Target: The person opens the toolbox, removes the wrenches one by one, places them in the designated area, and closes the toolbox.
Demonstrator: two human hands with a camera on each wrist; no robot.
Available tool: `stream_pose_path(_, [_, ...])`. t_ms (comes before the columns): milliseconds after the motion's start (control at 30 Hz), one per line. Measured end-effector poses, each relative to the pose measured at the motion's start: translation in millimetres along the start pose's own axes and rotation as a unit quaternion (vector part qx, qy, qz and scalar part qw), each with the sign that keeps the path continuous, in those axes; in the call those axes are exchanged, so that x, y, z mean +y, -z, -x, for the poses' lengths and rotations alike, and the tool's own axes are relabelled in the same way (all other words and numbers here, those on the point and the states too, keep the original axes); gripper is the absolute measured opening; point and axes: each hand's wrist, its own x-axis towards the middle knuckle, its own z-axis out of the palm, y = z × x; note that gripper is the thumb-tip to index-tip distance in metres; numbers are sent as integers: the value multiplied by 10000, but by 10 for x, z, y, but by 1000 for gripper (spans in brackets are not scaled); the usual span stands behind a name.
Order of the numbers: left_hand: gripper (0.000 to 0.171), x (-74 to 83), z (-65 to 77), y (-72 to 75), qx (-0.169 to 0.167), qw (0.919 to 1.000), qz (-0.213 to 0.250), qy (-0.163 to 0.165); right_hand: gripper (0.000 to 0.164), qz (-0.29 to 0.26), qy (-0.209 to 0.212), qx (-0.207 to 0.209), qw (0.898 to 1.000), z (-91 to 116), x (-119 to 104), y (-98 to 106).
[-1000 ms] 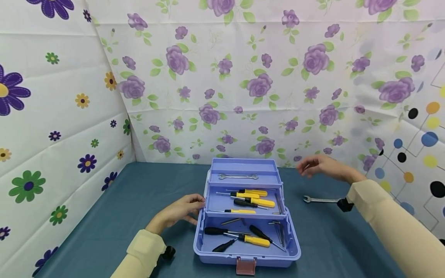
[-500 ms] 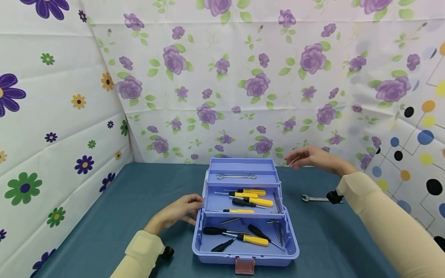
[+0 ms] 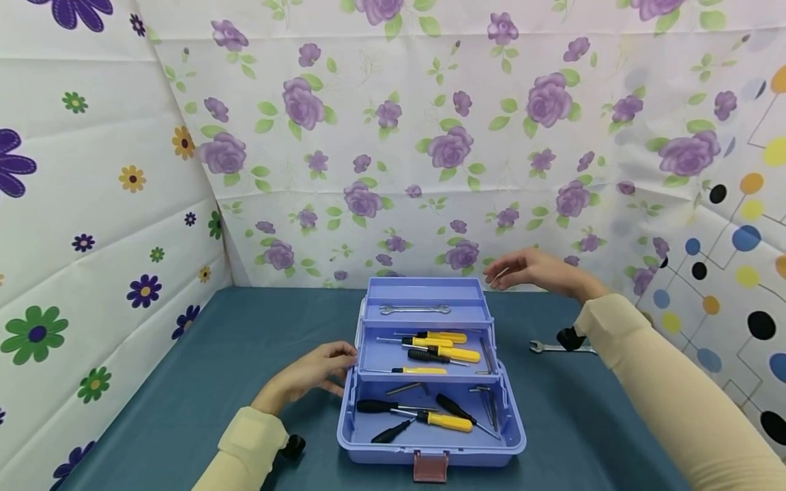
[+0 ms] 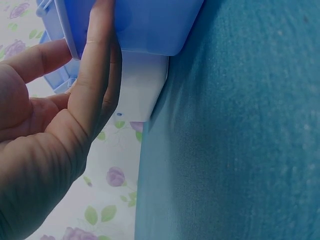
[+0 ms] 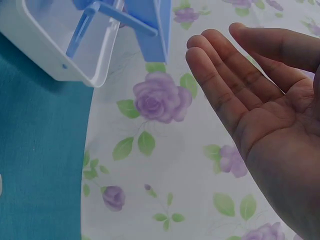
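Note:
A blue-purple toolbox (image 3: 514, 436) stands with its lid up and its tiers unfolded. Several yellow- and black-handled screwdrivers (image 3: 448, 421) and hex keys (image 3: 491, 406) lie in the bottom and in the middle tray (image 3: 374, 354). A double open-end wrench (image 3: 414, 309) lies in the upper tray. At the box's left side my left hand (image 3: 310, 375) holds the edge; in the left wrist view thumb and fingers (image 4: 90, 75) are on either side of it. My right hand (image 3: 531, 271) hovers beyond the box's upper right corner, palm bare and fingers loosely extended, touching nothing.
Another wrench (image 3: 540, 347) lies on the blue-green tablecloth (image 3: 288, 310) right of the box, partly behind my right wrist. Flower-printed cloth (image 3: 417, 136) hangs at the table's back edge, with more patterned cloth on both sides.
My right hand has moved left and slightly up, closer to the toolbox's upper right corner. The left hand has stayed at the box edge. The head view has shifted slightly.

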Motion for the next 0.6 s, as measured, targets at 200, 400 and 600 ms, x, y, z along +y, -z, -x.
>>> stream_pose_path(200, [37,-4,-5,3,-5,10000,-12,17,33,-185,122,-104,9997,-48,-69,-11])
stream_pose_path(400, [37,-3,-8,2,-12,10000,-16,13,33,-189,168,-237,9994,-126,-143,-42])
stream_pose_path(600, [38,-10,-18,0,-31,10000,-9,1,34,-114,266,-412,9987,-190,-219,-95])
